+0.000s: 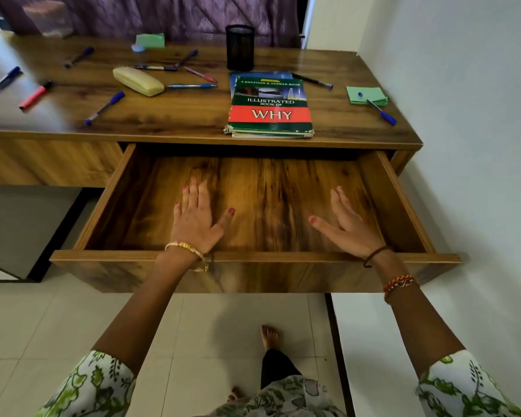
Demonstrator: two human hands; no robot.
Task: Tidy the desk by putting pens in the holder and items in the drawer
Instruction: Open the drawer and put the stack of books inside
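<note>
- Hovering over the pulled-out drawer point(109, 206), my left hand point(197, 219) and right hand point(345, 224) both have their fingers spread flat and carry nothing; I cannot tell whether the palms touch the drawer floor or hang just above it.
- I judge the drawer stands open so loose items can drop straight in; no items show in the part I can see.
- Pens lie scattered across the worktop point(178, 115), none in the black mesh holder point(240, 48), which stands upright near the back edge.
- I see a red marker point(36, 94) and a blue marker point(4, 80) far to the left, another blue pen point(104, 107) near the front, and several more between the cream glasses case point(138, 81) and the holder.
- One blue pen point(381, 112) rests across the green sticky notes point(367, 95) on the right; a dark pen point(312, 81) lies just beside the books.
- The stack of books point(269, 108), topped by the "Illustrated Book of Why", sits at the front edge directly above the drawer, a short move away.
- A second green note pad point(150, 41) and a small tape roll point(138, 48) sit at the back.
- The drawer front stands between me and the worktop, so the far-left markers, I judge, need a long lean.
</note>
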